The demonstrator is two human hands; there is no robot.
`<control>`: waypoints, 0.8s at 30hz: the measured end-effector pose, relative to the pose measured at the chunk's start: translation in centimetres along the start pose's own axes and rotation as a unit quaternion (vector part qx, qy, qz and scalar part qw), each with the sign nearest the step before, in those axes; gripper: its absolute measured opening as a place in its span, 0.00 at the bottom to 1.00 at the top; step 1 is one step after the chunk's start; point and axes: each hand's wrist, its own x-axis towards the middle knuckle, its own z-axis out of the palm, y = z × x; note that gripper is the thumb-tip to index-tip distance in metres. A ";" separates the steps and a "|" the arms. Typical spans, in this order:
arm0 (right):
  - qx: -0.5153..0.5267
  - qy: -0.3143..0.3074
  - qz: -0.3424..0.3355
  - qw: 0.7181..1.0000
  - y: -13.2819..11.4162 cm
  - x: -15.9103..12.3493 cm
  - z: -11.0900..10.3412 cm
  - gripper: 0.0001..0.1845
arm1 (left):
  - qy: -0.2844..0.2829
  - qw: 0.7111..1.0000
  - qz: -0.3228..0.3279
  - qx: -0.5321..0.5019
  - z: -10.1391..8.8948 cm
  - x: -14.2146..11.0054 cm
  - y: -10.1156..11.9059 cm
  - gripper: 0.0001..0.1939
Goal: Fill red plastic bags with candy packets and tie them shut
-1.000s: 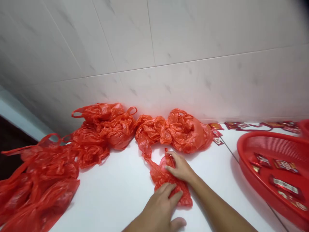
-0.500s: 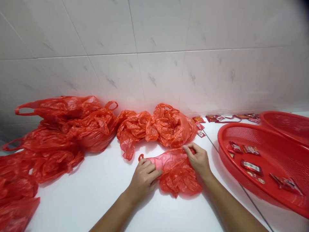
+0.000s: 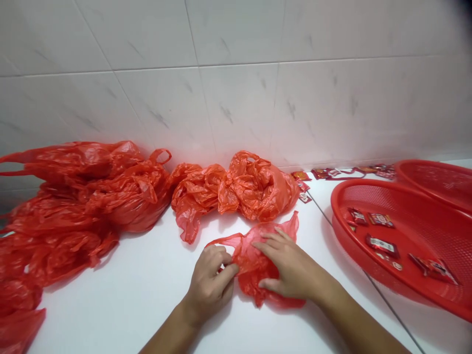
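Note:
A small crumpled red plastic bag (image 3: 254, 248) lies on the white counter (image 3: 147, 295) in front of me. My left hand (image 3: 210, 282) pinches the bag's left edge between thumb and fingers. My right hand (image 3: 289, 268) rests on top of the bag with its fingers stretched out, pressing it down. One handle loop of the bag sticks out to the left, another corner points up to the right.
Several more red plastic bags (image 3: 236, 189) are heaped along the tiled wall (image 3: 236, 88), with a bigger pile (image 3: 73, 196) on the left. A red mesh tray (image 3: 405, 275) with small red packets (image 3: 381, 244) stands at right, a second tray (image 3: 438, 179) behind it. Loose packets (image 3: 324, 173) line the wall.
My right hand let go of the bag's top edge and now lies flat over it. The left hand has kept its pinch on the left edge. The view shifted slightly.

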 end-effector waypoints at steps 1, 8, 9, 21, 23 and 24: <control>-0.001 -0.027 0.018 0.999 0.2 0.0 0.2 0.21 | -0.007 1.000 -0.003 -0.025 -0.1 0.0 0.0 0.14; -0.038 0.026 -0.040 0.998 1.0 0.2 1.3 0.15 | -0.170 0.959 -0.062 -0.217 -0.7 -0.4 1.2 0.09; -0.059 0.031 -0.043 0.997 0.9 0.2 1.4 0.14 | -0.178 0.953 -0.096 -0.228 -0.5 -0.4 1.4 0.08; -0.093 -0.120 0.089 0.984 -1.4 -1.3 -0.6 0.21 | -0.365 0.874 -0.304 0.101 -1.4 -0.3 1.0 0.34; -0.087 -0.115 0.127 0.981 -1.4 -1.1 -0.4 0.25 | -0.350 0.863 -0.332 0.150 -1.5 -0.7 0.5 0.46; -0.084 -0.107 0.145 0.980 -1.4 -1.0 -0.2 0.23 | -0.343 0.863 -0.334 0.163 -1.4 -0.9 0.3 0.49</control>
